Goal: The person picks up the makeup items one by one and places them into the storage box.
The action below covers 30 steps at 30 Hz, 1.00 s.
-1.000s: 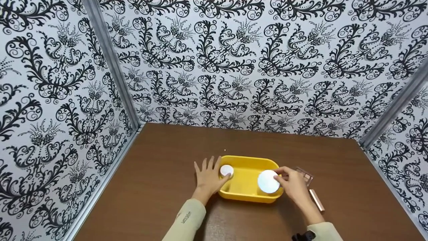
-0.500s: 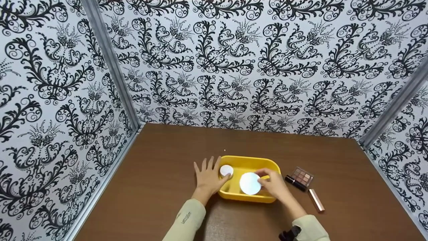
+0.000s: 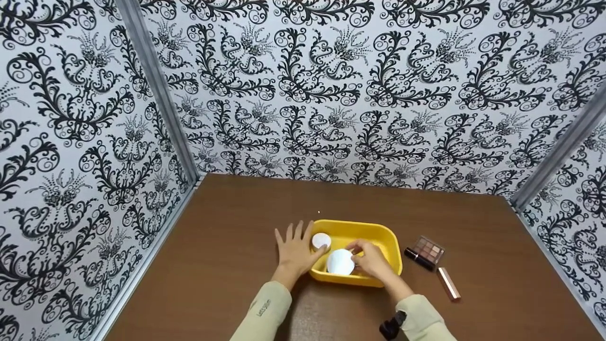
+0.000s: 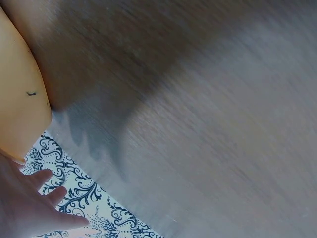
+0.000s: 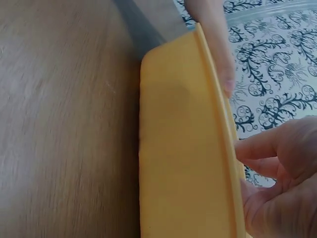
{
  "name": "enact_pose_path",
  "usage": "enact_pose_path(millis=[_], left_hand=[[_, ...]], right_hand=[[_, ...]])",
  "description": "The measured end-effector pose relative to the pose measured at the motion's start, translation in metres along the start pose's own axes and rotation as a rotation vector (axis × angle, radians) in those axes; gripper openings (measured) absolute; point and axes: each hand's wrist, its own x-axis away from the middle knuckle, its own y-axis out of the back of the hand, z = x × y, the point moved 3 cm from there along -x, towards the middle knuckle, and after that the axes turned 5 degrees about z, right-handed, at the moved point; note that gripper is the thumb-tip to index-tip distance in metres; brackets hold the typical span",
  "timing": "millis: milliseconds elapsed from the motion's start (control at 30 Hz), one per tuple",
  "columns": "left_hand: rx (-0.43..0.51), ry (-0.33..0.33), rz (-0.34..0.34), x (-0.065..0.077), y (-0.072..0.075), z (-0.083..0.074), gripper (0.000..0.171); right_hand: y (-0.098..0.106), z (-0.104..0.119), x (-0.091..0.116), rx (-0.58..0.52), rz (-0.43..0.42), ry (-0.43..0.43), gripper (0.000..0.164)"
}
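A yellow plastic tub (image 3: 352, 229) stands on the brown table. Inside its left end is a small white round-topped item (image 3: 321, 240). My left hand (image 3: 294, 253) rests at the tub's left rim, fingers spread and thumb reaching over the edge beside that item. A larger white, flat round item (image 3: 340, 262) is low in the tub's front half, pinched at its right edge by my right hand (image 3: 371, 260). From the right wrist view, the tub's wall (image 5: 183, 134) hides that item, and the right hand's fingers (image 5: 262, 144) reach over the rim.
Right of the tub lie an eyeshadow palette (image 3: 432, 247), a black cosmetic tube (image 3: 419, 259) touching or overlapping it, and a rose-gold tube (image 3: 448, 284). Patterned walls (image 3: 303, 94) enclose the table (image 3: 227, 227) at the back and sides.
My right hand has carried the larger white round item leftward from the tub's right end to its front middle, uncovering the palette and black tube. The left hand stays in place.
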Motion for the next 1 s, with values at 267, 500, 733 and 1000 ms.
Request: enact_pose_path(millis=[267, 500, 733, 1000], left_hand=[[-0.009, 0.004, 0.009, 0.0, -0.002, 0.0, 0.085], [-0.015, 0.005, 0.003, -0.002, -0.002, 0.001, 0.084], [-0.022, 0.005, 0.002, -0.001, -0.002, 0.001, 0.083], [-0.021, 0.001, 0.004, -0.001, -0.003, 0.001, 0.083]], right_hand=[[-0.01, -0.001, -0.004, 0.021, 0.032, -0.042, 0.019], [-0.017, 0.0, -0.006, -0.104, 0.108, -0.115, 0.025], [-0.022, 0.003, -0.004, -0.064, 0.197, -0.045, 0.028], [-0.025, 0.006, -0.004, -0.077, 0.255, -0.031, 0.029]])
